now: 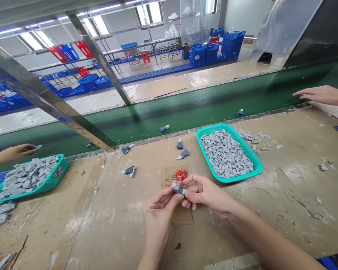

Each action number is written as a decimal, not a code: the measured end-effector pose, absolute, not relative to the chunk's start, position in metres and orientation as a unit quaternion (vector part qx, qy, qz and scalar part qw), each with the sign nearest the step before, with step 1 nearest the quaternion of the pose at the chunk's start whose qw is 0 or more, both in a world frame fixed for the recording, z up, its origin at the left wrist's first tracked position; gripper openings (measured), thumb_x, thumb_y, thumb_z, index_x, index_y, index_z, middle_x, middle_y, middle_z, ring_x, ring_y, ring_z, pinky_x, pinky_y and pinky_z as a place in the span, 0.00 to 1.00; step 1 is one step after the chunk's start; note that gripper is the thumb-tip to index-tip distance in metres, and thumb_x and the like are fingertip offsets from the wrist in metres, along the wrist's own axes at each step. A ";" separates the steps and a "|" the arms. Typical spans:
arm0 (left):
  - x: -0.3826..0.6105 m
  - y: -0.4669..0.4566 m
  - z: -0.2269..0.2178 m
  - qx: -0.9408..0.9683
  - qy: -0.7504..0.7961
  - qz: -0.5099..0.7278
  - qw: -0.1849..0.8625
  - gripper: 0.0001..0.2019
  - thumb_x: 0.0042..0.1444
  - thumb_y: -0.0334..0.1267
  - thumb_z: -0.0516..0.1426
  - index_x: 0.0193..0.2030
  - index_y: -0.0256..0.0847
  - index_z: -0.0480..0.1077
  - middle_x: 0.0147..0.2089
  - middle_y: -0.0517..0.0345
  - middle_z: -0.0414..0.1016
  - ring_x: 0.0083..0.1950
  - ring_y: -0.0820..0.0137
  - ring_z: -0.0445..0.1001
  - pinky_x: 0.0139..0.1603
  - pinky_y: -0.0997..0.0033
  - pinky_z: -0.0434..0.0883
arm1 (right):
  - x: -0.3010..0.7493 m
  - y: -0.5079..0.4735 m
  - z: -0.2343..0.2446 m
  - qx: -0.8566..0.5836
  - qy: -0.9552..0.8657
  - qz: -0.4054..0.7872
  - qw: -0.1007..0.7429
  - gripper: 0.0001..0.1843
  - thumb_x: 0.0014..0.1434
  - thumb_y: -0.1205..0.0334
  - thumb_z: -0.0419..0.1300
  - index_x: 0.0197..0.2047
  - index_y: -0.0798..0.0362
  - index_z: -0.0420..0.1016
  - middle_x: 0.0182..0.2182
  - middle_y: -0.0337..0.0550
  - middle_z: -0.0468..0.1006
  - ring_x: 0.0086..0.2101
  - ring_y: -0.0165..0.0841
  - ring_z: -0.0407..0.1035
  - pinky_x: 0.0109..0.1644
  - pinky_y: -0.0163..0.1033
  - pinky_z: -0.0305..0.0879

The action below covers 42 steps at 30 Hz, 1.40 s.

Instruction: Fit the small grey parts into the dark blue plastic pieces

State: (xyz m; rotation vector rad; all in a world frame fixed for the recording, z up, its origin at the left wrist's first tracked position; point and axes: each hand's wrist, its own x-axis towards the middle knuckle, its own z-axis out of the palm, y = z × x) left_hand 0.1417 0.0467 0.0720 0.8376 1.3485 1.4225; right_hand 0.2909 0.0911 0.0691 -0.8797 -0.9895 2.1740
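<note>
Between the fingertips of both my hands is a small dark blue and light grey plastic part point(179, 188). My left hand point(162, 204) pinches it from the left, and my right hand point(200, 191) grips its right end. Just beyond my fingers sits a round red piece point(181, 174) on a small worn board point(183, 217). Farther off on the bench lie similar blue-grey parts, among them one part point(183, 154) and another part point(129, 171). To the right of my hands stands a turquoise basket point(258, 169) heaped with small grey plastic pieces point(228, 153).
A green conveyor belt point(197, 108) runs behind the bench, carrying a few blue-grey parts. Co-workers' hands reach in at the left point(19, 150) and right point(322, 93). A metal post point(53, 105) slants up at the left, beside another turquoise basket point(59, 172).
</note>
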 end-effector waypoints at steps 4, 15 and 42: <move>0.150 0.048 0.081 0.351 0.558 0.577 0.482 0.15 0.40 0.30 0.67 0.39 0.39 0.76 0.43 0.51 0.79 0.47 0.60 0.77 0.48 0.66 0.75 | 0.290 0.090 0.077 -0.347 -0.366 0.802 0.321 0.26 0.46 0.48 0.69 0.42 0.55 0.66 0.24 0.40 0.77 0.27 0.31 0.71 0.29 0.32 0.62; 0.092 0.136 0.078 0.590 0.645 0.438 0.212 0.19 0.59 0.40 0.50 0.57 0.40 0.65 0.53 0.49 0.73 0.55 0.63 0.69 0.57 0.63 0.63 | 0.362 0.141 0.069 -0.625 -0.634 0.253 0.378 0.11 0.60 0.61 0.55 0.45 0.50 0.75 0.38 0.47 0.77 0.40 0.43 0.68 0.40 0.44 0.62; 0.012 0.284 0.064 0.631 0.740 0.225 0.054 0.16 0.59 0.40 0.55 0.52 0.37 0.66 0.55 0.48 0.67 0.54 0.60 0.68 0.52 0.50 0.67 | 0.334 0.131 0.061 -0.544 -0.543 0.410 0.491 0.18 0.52 0.50 0.64 0.45 0.49 0.75 0.32 0.41 0.79 0.34 0.37 0.73 0.35 0.38 0.70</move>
